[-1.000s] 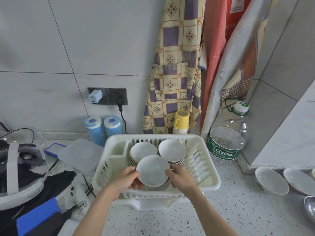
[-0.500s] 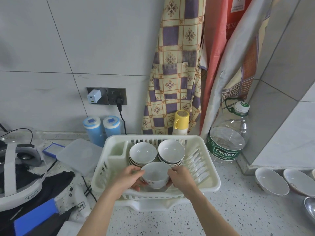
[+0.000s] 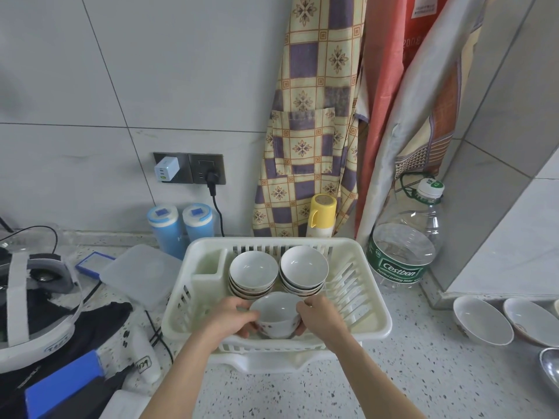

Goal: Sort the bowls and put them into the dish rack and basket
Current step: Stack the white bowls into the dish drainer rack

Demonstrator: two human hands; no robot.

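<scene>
Both hands [image 3: 273,320] gripping a white bowl [image 3: 276,315] over speckled countertop [image 3: 408,376], grey-tiled wall [image 3: 151,86] behind.

Large pale grey wall tiles [image 3: 169,71] are backing a speckled terrazzo surface [image 3: 423,385], a dark double wall socket [image 3: 190,168] is sitting low on them, and a checked apron [image 3: 314,122] is hanging beside a tiled corner pillar [image 3: 520,122].

the slatted cream plastic dish rack [image 3: 367,325] looks smooth and faintly shiny. the small white glazed ceramic bowl [image 3: 276,317] gleams, like the two white ceramic bowl stacks [image 3: 278,272]. the speckled stone countertop [image 3: 393,382] is polished; the checked yellow-and-purple cloth apron [image 3: 311,122] is matt, and the clear plastic water bottle [image 3: 405,240] glossy.
</scene>
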